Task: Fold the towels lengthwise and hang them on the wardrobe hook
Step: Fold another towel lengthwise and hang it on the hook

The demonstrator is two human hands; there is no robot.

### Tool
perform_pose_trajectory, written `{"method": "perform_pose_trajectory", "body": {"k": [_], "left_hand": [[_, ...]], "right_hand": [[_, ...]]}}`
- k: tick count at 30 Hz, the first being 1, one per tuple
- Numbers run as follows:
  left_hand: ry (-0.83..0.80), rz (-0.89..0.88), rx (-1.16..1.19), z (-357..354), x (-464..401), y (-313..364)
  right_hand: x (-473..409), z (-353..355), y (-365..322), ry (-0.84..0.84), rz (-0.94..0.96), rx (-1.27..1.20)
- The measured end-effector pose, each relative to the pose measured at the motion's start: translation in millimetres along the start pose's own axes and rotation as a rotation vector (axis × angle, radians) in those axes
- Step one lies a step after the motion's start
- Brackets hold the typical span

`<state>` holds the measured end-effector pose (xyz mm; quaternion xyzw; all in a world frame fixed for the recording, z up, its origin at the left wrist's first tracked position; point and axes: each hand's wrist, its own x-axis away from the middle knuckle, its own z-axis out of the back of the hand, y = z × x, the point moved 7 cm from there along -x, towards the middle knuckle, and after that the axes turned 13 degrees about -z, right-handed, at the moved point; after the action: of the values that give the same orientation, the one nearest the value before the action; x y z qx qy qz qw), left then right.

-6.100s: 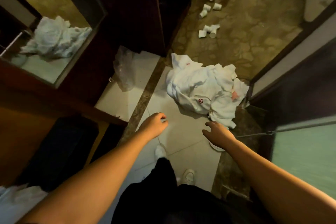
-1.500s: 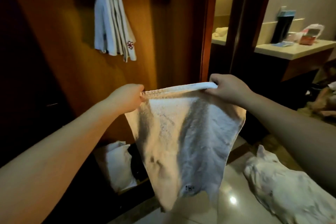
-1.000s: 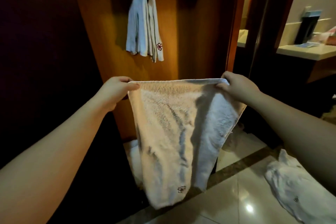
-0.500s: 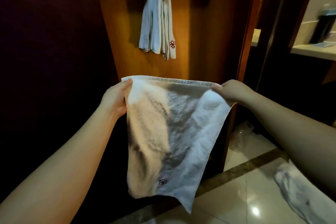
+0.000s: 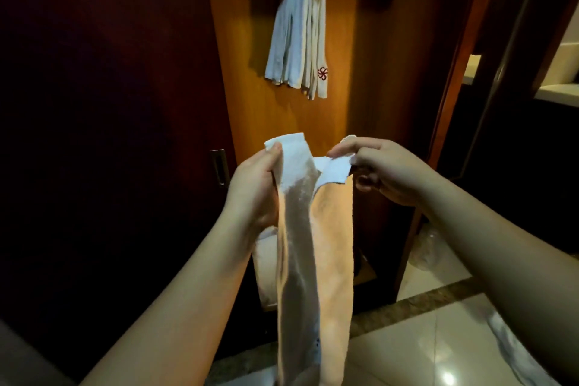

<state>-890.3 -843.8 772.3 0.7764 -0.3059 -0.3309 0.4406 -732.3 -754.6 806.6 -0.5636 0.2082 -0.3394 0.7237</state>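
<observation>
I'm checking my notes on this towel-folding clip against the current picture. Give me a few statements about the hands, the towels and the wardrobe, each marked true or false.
1. Both hands hold the same towel. True: the left hand grips one top corner of the held towel and the right hand pinches the other.
2. The held towel is spread out wide and flat. False: its top corners are close together, so it hangs as a narrow strip.
3. A folded towel already hangs on the wardrobe panel. True: the hanging towel is draped high on the orange wood panel.
4. The hanging towel has a blue emblem. False: its emblem is red.
5. The held towel touches the hanging one. False: it is well below it, apart.
</observation>
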Motion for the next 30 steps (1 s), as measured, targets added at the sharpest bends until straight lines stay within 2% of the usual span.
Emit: {"method": "perform_pose_trajectory", "body": {"k": [3, 5, 10, 17, 23, 28, 30], "left_hand": [[-0.091, -0.019, -0.068, -7.7, 13.5, 2.9], [-0.136, -0.040, -0.056, -10.2, 19.1, 6.8], [-0.219, -0.085, -0.012, -15.5, 27.1, 12.7], [-0.336, -0.148, 0.057, -24.1, 33.9, 16.8], [-0.397, -0.101, 0.163, -35.1, 41.2, 18.4], [-0.357, -0.237, -0.175, -17.9, 35.8, 16.3], [-0.350, -0.262, -0.236, -14.5, 35.1, 14.6]], "right_hand": [[12.4, -12.7, -12.0, -0.018, 0.100, 0.108], [18.0, -16.8, -18.9, 0.069, 0.185, 0.179], [31.0, -24.9, -29.0, 0.288, 0.315, 0.130], [34.0, -32.9, -26.6, 0.366, 0.318, 0.063], [31.0, -34.8, -20.7, 0.385, 0.278, -0.043], [31.9, -37.4, -19.9, 0.364, 0.225, -0.002], [28.0, -36.9, -18.5, 0.331, 0.173, 0.040]]}}
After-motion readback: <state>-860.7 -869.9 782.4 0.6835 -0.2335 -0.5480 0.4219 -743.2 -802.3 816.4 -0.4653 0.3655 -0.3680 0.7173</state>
